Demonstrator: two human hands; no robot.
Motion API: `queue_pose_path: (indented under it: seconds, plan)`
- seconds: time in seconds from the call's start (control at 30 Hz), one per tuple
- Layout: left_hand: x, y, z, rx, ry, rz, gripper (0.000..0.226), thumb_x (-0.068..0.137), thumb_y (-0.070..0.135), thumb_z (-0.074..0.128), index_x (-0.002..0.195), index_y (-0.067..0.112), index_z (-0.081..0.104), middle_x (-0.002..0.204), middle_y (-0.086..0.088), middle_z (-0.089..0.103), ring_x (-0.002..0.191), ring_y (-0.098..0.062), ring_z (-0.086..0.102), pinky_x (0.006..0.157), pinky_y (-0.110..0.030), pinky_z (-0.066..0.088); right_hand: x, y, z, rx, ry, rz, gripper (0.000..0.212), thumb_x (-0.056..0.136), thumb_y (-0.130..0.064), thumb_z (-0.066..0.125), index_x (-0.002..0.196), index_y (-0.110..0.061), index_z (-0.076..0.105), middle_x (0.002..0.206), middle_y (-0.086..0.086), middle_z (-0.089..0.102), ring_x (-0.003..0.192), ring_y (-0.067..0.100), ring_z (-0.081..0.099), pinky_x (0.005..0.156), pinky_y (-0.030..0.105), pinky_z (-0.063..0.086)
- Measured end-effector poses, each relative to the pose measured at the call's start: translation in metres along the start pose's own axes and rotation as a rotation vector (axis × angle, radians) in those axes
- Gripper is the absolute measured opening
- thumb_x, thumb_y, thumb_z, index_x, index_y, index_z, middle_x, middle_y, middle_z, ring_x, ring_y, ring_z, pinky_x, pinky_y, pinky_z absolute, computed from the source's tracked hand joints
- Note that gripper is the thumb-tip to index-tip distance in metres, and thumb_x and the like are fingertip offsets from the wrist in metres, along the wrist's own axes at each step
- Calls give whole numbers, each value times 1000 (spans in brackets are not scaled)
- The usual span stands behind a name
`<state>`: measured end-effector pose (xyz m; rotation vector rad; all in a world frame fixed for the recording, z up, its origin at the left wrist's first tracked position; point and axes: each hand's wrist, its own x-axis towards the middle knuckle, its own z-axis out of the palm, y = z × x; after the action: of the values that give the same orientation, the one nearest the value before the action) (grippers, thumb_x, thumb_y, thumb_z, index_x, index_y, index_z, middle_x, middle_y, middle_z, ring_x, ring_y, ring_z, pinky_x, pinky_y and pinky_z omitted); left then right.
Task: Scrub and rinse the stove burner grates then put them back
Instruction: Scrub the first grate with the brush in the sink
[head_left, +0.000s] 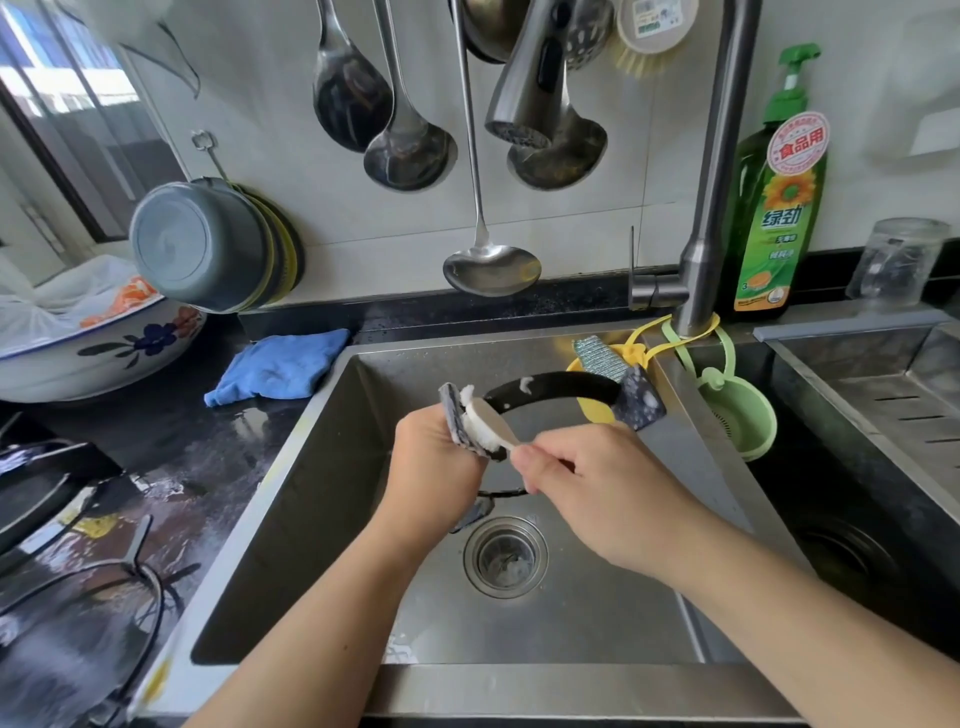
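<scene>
A black ring-shaped burner grate (558, 388) with speckled grey feet is held upright over the steel sink (332, 467). My left hand (434, 457) grips it at one foot on its left side. My right hand (597, 483) pinches the handle of a small white brush (488, 423), whose soapy bristles press against the grate next to my left hand. Foam dots the top of the ring. The lower part of the grate shows below my hands near the drain (505, 556). Another dark grate (130, 582) lies on the wet stove at the lower left.
The faucet head (524, 98) hangs above the sink with no water running. A dish soap bottle (774, 208) stands behind the tap. A green strainer basket (743, 415) and a yellow holder with a scourer (602, 358) hang at the sink's right. A blue cloth (280, 366) lies left.
</scene>
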<state>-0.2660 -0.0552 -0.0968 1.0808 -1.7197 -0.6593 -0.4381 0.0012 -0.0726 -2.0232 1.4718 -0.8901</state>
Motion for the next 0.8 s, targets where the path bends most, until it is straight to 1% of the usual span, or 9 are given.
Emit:
queue_pose_path:
  seconds: [0.07, 0.1, 0.23, 0.33, 0.43, 0.53, 0.67, 0.73, 0.8]
  plan:
    - [-4, 3, 5, 25, -23, 25, 60, 79, -16, 59, 50, 37, 56, 49, 16, 54, 50, 4, 46, 52, -10, 35, 0, -1, 2, -24, 58, 4, 49, 101, -44, 47, 69, -10, 62, 45, -6, 41, 44, 10, 36, 46, 25, 24]
    - [-5, 3, 8, 50, -13, 45, 59, 81, -11, 60, 51, 40, 55, 49, 18, 53, 48, 4, 46, 50, -10, 33, -1, -2, 3, -45, 105, 8, 49, 100, -44, 48, 66, -11, 60, 46, -4, 42, 45, 11, 38, 46, 28, 26]
    - [-7, 8, 18, 251, 46, 107, 28, 81, 26, 49, 55, 39, 49, 49, 20, 54, 44, 0, 45, 46, -13, 32, -3, -12, 9, -177, 323, 27, 51, 102, -45, 46, 57, -22, 42, 49, -4, 41, 47, 12, 41, 44, 31, 25]
    - [-4, 1, 18, 221, 106, 50, 40, 85, 10, 62, 54, 32, 50, 48, 15, 54, 46, -1, 42, 48, -19, 35, -3, -13, 11, -252, 302, 37, 49, 102, -47, 43, 63, -19, 46, 52, -4, 43, 48, 13, 41, 43, 31, 22]
    - [-1, 1, 11, 102, 153, -76, 51, 81, -6, 62, 47, 27, 45, 44, 12, 46, 47, -2, 33, 47, -20, 29, -6, -13, 15, -266, 215, -10, 52, 103, -49, 41, 61, -18, 41, 52, -2, 43, 51, 23, 45, 45, 34, 25]
    - [5, -1, 5, 11, 208, -182, 49, 80, -11, 61, 47, 24, 51, 45, 11, 50, 49, 1, 36, 50, -24, 36, -4, -15, 15, -315, 178, 1, 53, 103, -51, 39, 59, -22, 30, 54, -3, 39, 56, 26, 44, 44, 32, 22]
    - [5, 2, 2, -40, 145, -216, 35, 81, -10, 63, 58, 16, 68, 52, 4, 59, 55, -7, 48, 53, -39, 50, -1, -12, 12, -318, 143, 28, 53, 103, -52, 39, 59, -21, 33, 56, -2, 42, 57, 23, 46, 45, 32, 22]
    - [4, 4, 1, -87, 127, -203, 46, 82, -12, 62, 54, 24, 71, 52, 7, 61, 53, -3, 48, 52, -28, 48, -2, -8, 9, -282, 125, 39, 54, 102, -52, 41, 58, -21, 36, 54, -1, 42, 54, 20, 44, 45, 33, 23]
    - [3, 7, 0, -137, 77, -188, 42, 80, -13, 62, 60, 22, 76, 57, 2, 66, 58, -7, 54, 56, -25, 46, -3, -6, 6, -259, 105, 39, 55, 102, -51, 42, 58, -18, 38, 52, 1, 42, 51, 18, 41, 45, 32, 23]
